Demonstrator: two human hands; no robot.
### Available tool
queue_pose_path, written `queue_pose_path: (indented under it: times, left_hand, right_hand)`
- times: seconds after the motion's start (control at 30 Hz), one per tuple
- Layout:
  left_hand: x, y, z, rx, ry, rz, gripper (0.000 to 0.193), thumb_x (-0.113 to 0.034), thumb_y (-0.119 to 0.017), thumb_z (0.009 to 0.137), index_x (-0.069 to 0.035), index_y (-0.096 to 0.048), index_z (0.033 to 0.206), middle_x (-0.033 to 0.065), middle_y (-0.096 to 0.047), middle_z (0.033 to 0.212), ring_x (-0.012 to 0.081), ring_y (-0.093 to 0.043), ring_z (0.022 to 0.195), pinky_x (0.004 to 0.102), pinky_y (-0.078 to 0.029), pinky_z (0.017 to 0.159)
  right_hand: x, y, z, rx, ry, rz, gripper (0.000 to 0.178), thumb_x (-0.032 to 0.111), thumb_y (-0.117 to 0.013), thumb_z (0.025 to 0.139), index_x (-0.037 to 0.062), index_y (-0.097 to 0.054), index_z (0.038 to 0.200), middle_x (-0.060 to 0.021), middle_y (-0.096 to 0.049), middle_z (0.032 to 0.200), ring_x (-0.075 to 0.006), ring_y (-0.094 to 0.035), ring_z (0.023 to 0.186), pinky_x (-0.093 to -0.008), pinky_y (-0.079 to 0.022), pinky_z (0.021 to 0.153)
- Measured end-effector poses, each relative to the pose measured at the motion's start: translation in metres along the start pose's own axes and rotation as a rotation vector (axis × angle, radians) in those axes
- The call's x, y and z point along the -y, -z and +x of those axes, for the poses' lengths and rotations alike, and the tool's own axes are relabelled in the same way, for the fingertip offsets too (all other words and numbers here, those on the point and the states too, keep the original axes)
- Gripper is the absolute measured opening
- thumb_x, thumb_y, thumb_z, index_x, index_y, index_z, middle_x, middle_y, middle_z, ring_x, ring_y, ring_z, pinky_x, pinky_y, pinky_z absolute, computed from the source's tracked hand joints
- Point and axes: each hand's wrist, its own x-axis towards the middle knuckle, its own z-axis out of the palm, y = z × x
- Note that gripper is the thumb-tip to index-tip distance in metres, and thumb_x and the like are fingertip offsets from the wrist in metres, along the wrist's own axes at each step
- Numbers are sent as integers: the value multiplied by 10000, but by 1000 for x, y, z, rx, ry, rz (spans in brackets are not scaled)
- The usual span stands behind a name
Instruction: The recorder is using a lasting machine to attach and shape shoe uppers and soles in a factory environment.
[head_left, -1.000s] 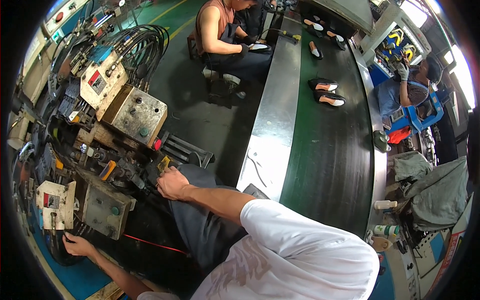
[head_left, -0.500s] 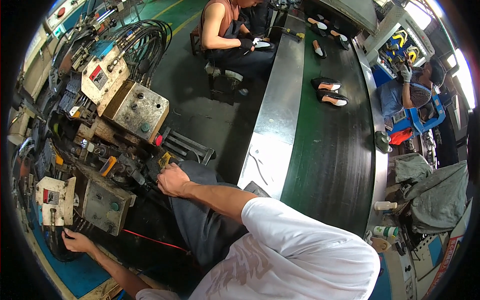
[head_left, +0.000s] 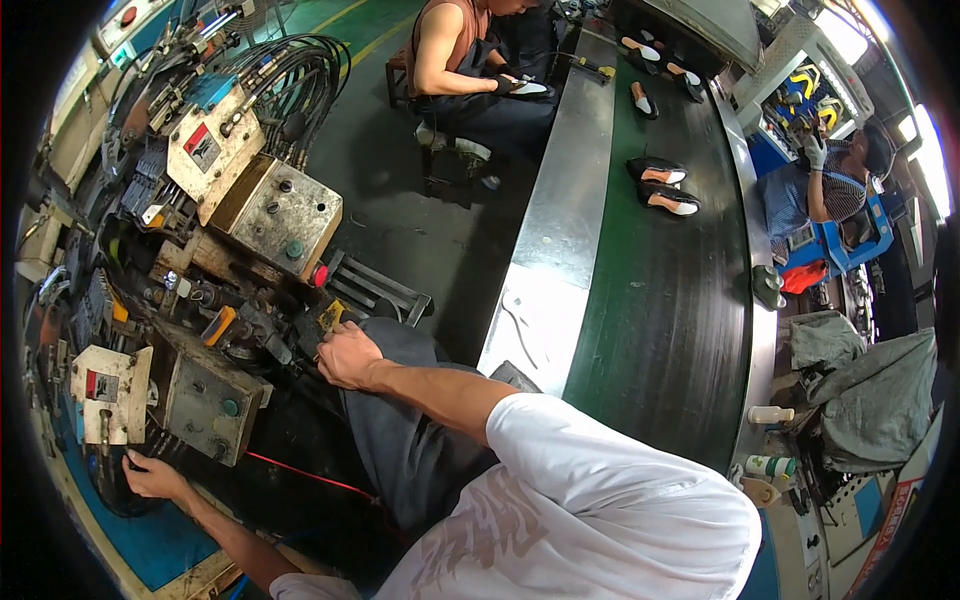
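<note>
My left hand (head_left: 153, 476) is at the lower left, beside a black hose (head_left: 106, 490) under the cream panel of the nearer machine unit. Its fingers are curled at the hose, and what they hold, if anything, is hidden. Above my lap, my right hand (head_left: 348, 356) is closed against the front of the dark, greasy machine (head_left: 262, 328), just by a yellow piece (head_left: 331, 316). Its fingertips are out of sight behind the knuckles, so I cannot make out what they grip. A grey metal control box (head_left: 212, 408) with a green button stands between my hands.
A conveyor belt (head_left: 660, 310) on my right carries several black shoes (head_left: 668, 198). Pliers (head_left: 522, 325) lie on its metal edge. One co-worker (head_left: 465, 90) sits ahead with a shoe; another (head_left: 835, 180) works across the belt. A red button (head_left: 319, 276) sticks out from the farther control box.
Both my hands stay in the same places on the machine. The whole view has shifted very slightly.
</note>
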Motion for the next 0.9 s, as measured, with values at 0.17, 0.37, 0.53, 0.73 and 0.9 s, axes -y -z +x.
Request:
queue_pose_path:
  times: [0.17,0.37,0.53,0.73,0.9]
  left_hand:
    - [7,1,2,10,-6,4,503,-500,-640,1106,-51,-761,1297,203,-741,1240,436,-653,1158,569,-512,981]
    - [-3,-2,0,-15,-20,2,512,-505,-639,1104,-44,-761,1293,210,-742,1251,444,-657,1157,574,-511,983]
    - [0,4,1,2,-4,5,535,-506,-626,1107,-18,-761,1280,228,-744,1239,461,-659,1150,577,-517,972]
    - [0,3,4,6,-8,-26,548,-517,-605,1114,-19,-762,1279,232,-742,1231,463,-655,1146,586,-518,954]
    - [-5,4,1,-15,-19,-16,546,-528,-611,1113,-31,-760,1283,227,-735,1223,458,-657,1128,585,-514,954]
  right_hand:
    - [2,-2,1,-5,7,-8,294,333,-712,910,61,-794,832,-136,-754,905,-331,-683,996,-453,-484,935]
    - [-3,-1,0,-9,6,-14,291,329,-710,905,63,-787,815,-134,-750,888,-334,-684,988,-452,-484,917]
    - [3,5,0,13,17,-17,279,301,-675,924,52,-770,841,-137,-748,900,-327,-709,972,-449,-498,933]
    - [2,4,0,-9,28,-21,277,303,-677,917,57,-769,831,-136,-743,880,-327,-703,957,-447,-497,923]
    - [1,2,0,-20,32,-19,279,300,-674,915,53,-763,818,-137,-741,873,-329,-695,966,-446,-498,930]
